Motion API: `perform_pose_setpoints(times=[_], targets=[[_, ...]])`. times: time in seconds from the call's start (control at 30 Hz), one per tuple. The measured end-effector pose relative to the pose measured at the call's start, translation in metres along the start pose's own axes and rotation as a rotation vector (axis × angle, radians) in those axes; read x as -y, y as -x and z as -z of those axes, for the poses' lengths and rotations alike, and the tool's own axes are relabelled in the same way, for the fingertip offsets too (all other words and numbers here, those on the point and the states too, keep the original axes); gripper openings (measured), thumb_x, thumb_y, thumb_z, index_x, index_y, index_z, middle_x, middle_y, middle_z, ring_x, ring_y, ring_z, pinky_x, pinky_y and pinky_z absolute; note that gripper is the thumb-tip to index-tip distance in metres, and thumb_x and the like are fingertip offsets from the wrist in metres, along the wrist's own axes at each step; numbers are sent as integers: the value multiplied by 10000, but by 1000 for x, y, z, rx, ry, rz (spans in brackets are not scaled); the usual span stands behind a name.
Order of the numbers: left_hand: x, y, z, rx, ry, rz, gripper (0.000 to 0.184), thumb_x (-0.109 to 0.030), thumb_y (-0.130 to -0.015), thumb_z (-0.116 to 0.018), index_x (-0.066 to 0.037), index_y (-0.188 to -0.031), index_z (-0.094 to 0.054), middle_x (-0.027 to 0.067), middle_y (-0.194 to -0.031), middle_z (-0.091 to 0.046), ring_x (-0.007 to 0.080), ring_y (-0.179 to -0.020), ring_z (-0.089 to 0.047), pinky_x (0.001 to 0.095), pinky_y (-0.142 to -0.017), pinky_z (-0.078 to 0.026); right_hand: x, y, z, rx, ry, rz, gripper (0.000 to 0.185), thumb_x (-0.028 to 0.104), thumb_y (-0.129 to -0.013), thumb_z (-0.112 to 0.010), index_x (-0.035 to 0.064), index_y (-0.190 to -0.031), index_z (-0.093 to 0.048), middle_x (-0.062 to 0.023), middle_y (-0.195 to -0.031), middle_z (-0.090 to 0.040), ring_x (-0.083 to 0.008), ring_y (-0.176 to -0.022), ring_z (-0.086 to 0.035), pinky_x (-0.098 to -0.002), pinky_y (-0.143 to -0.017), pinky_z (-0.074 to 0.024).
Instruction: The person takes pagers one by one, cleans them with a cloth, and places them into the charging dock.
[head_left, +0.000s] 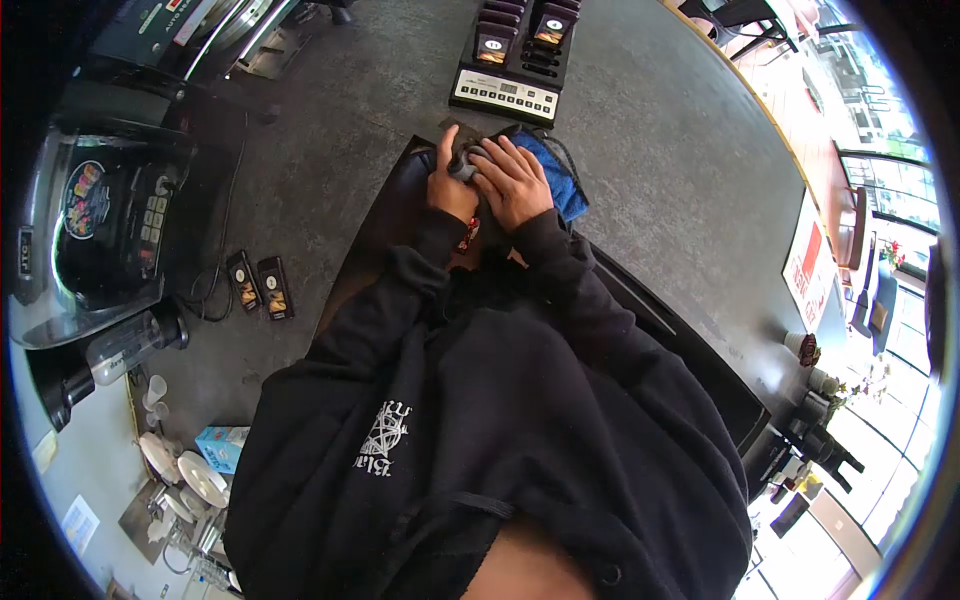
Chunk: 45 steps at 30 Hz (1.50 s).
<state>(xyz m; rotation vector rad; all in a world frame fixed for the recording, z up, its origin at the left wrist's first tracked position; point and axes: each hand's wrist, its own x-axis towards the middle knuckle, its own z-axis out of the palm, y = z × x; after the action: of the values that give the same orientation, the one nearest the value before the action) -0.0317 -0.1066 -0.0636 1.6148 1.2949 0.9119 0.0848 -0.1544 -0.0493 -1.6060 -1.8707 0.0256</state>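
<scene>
In the upper middle of the head view, both my hands work close together over the dark counter. My left hand is closed around a small dark grey rounded thing, its thumb side pointing up; I cannot make out its kind. My right hand presses over the same thing from the right, fingers bent across it. A blue cloth with a dark cord lies just beyond and right of my right hand. Brownish dark material shows behind my fingers, partly hidden.
A pager charging base with several pagers stands beyond my hands. Two loose pagers lie on the counter at left, by a covered blender. A black machine is at upper left. A sign stands at the right edge.
</scene>
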Motion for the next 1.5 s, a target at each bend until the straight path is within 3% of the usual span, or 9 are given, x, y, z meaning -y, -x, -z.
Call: perform_pose_setpoints(times=[0.17,0.4,0.5,0.77,0.97,1.07,1.27,1.37,1.5], targets=[[6,0,-2,-48,21,-167,799,-106,-667,-731,-162,-1341,-305,243,-1066,-587,403,-993,-578,421,-795,-492,-8,-1,4,28,24,-55,297,204,-857,-573,131,-1144,-593,-77,-1257,-529,-277,-1234,-430,-402,-1008,-336],[-3,3,3,73,65,-15,876,-36,-628,-779,-121,-1346,-284,201,-1172,-530,319,-1072,-551,375,-843,-479,-16,0,4,14,77,-81,277,200,-857,-578,139,-1127,-592,-74,-1269,-510,-273,-1239,-423,-412,-1029,-327],[2,3,1,104,172,-38,841,-26,-625,-782,-101,-1304,-291,195,-1132,-558,287,-1011,-583,355,-813,-490,-17,0,2,-13,91,-119,285,189,-853,-581,131,-1131,-585,-73,-1265,-513,-274,-1230,-432,-412,-1021,-337],[5,2,2,104,8,-203,661,-75,-645,-795,-64,-1176,-402,135,-1086,-596,223,-815,-595,335,-706,-486,-23,2,8,-77,132,-158,284,151,-840,-589,103,-1121,-588,-91,-1254,-521,-292,-1214,-447,-410,-1006,-359],[-5,0,7,137,-103,-282,422,-87,-650,-755,-76,-1025,-562,84,-1088,-611,276,-829,-585,348,-723,-483,-36,14,16,-124,133,-215,283,99,-825,-599,84,-1107,-587,-110,-1263,-513,-297,-1186,-475,-371,-954,-421],[7,-2,3,98,-123,-442,397,-101,-654,-753,-83,-1010,-580,84,-1125,-605,295,-876,-588,353,-751,-482,-41,20,18,-132,154,-235,276,95,-828,-595,86,-1104,-586,-108,-1248,-522,-295,-1162,-496,-368,-944,-431],[5,4,6,86,-198,-511,317,-183,-709,-737,-74,-971,-595,113,-1126,-609,313,-931,-585,372,-798,-473,-44,35,32,-239,116,-313,266,81,-851,-572,66,-1117,-574,-123,-1158,-573,-290,-1040,-578,-342,-842,-493],[-7,12,7,162,-203,-459,291,-235,-762,-723,-87,-986,-612,110,-1106,-620,291,-1004,-588,367,-807,-489,-38,36,44,-303,-1,-412,252,91,-868,-559,66,-1118,-581,-139,-1133,-586,-303,-1019,-586,-340,-834,-491],[-21,19,1,219,-118,-390,286,-248,-822,-665,-64,-1031,-603,136,-1019,-643,280,-895,-631,341,-741,-503,-35,38,50,-348,-23,-492,236,121,-888,-539,59,-1110,-592,-151,-1123,-590,-307,-1013,-590,-346,-850,-477]])
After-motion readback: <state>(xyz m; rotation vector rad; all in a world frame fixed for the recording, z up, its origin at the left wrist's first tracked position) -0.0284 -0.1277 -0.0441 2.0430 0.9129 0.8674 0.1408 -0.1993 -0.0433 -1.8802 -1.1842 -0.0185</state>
